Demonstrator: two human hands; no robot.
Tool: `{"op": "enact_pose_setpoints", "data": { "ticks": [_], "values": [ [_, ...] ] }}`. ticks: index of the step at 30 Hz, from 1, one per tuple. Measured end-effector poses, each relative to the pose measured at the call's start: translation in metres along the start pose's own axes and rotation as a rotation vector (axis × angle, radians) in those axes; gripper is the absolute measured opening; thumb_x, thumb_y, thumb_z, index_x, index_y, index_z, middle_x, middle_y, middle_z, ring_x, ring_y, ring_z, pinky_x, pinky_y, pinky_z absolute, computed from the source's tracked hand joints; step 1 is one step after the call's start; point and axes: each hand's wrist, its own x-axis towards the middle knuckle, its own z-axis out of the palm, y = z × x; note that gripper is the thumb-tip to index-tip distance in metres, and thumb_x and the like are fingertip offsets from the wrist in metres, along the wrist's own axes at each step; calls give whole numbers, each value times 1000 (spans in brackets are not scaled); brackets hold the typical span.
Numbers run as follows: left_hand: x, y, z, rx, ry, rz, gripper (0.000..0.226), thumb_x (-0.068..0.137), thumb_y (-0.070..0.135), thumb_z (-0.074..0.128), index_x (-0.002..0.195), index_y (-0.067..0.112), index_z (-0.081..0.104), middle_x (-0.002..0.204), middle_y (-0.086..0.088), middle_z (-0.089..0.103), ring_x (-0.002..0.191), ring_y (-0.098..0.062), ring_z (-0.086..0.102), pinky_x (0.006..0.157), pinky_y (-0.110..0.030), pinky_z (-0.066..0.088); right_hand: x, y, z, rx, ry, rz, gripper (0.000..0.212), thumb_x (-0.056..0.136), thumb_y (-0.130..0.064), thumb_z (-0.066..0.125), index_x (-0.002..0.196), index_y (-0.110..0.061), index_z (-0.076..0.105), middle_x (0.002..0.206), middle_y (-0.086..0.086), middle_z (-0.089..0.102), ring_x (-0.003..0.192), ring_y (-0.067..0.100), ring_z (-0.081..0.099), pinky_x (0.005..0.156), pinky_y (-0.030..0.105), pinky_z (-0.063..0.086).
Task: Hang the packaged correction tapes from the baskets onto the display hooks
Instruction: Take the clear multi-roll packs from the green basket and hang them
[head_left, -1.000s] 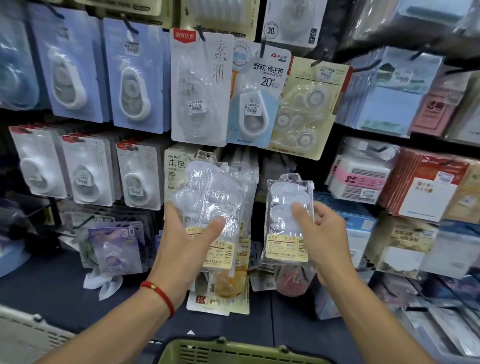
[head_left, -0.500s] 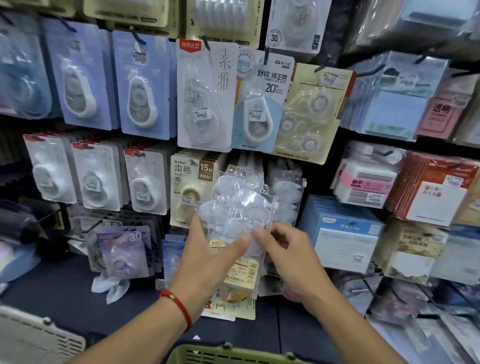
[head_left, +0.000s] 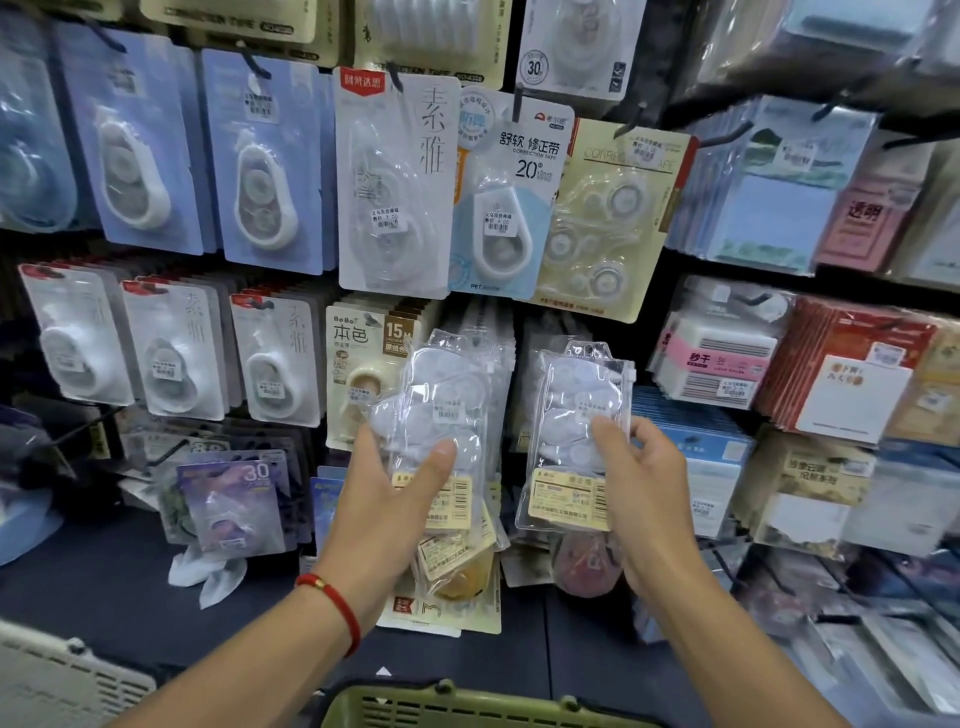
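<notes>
Stationery display wall (head_left: 675, 291), hooks crowded with carded goods; green basket (head_left: 467, 709) at lower edge. Right hand (head_left: 644, 499) pinches a single clear packet (head_left: 576, 436) of white correction tapes, upright, long axis vertical, hang-hole uppermost, just below and before the clear-packet row. Left hand (head_left: 395, 509) grips a fanned bundle (head_left: 441, 415) of like packets. Right hand judged nearer the hook.
</notes>
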Motion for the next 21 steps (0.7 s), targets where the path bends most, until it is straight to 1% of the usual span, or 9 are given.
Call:
{"op": "enact_pose_setpoints", "data": {
  "ticks": [2, 5, 9, 12, 14, 15, 17, 19, 21],
  "values": [
    [0, 2, 0, 1, 1, -1, 88, 70, 65, 77, 148, 37, 46, 141, 11, 65, 133, -20, 61, 114, -54, 46, 0, 1, -2, -2, 3, 3, 33, 90, -51, 66, 92, -19, 68, 78, 18, 54, 73, 29, 50, 64, 50, 44],
    [0, 4, 0, -2, 14, 7, 91, 68, 68, 76, 148, 37, 46, 142, 11, 64, 134, -20, 59, 115, -54, 46, 1, 1, -3, -20, -6, -13, 37, 90, -52, 66, 91, -15, 67, 75, 8, 52, 69, 26, 44, 63, 44, 38],
    [-1, 5, 0, -7, 15, 16, 89, 72, 72, 79, 146, 38, 47, 141, 10, 64, 133, -22, 60, 114, -55, 47, 1, 0, -4, -36, -17, -12, 39, 91, -52, 66, 94, -13, 68, 79, 14, 58, 70, 27, 48, 63, 45, 40],
    [0, 4, 0, -1, 21, 11, 100, 63, 77, 79, 149, 39, 44, 147, 6, 60, 137, -25, 57, 114, -57, 46, 0, -4, -5, -67, -26, -34, 39, 94, -50, 66, 95, -11, 68, 77, 19, 58, 68, 26, 46, 62, 44, 38],
    [1, 3, -1, 9, 27, 10, 102, 61, 78, 77, 149, 39, 43, 150, 5, 58, 138, -25, 56, 114, -57, 46, -1, -7, -4, -58, -21, -36, 36, 93, -48, 67, 94, -12, 70, 82, 29, 65, 66, 32, 50, 62, 48, 42],
    [1, 3, -1, 23, 32, 14, 101, 61, 78, 75, 149, 40, 43, 149, 6, 59, 138, -24, 56, 114, -56, 46, -1, -7, -3, -48, -16, -27, 33, 93, -47, 68, 93, -14, 72, 88, 29, 70, 67, 41, 56, 65, 54, 48],
    [1, 4, -2, 45, 40, 22, 100, 61, 79, 74, 148, 40, 44, 148, 8, 59, 138, -21, 57, 114, -54, 46, -2, -7, -1, -36, -9, 2, 28, 94, -45, 70, 94, -18, 74, 94, 21, 76, 88, 53, 68, 80, 65, 55],
    [1, 6, -2, 40, 42, 26, 102, 62, 78, 74, 150, 40, 42, 151, 7, 57, 139, -21, 55, 115, -54, 45, 1, -5, -2, -50, 0, 41, 26, 96, -45, 70, 96, -19, 75, 91, 12, 79, 88, 45, 72, 79, 63, 56],
    [0, 7, -2, 36, 44, 33, 101, 66, 76, 77, 152, 38, 41, 152, 6, 56, 140, -20, 54, 116, -54, 44, 2, -1, -5, -151, 11, 19, 27, 98, -47, 67, 105, -22, 73, 87, -6, 76, 75, 19, 72, 66, 43, 54]
  ]
}}
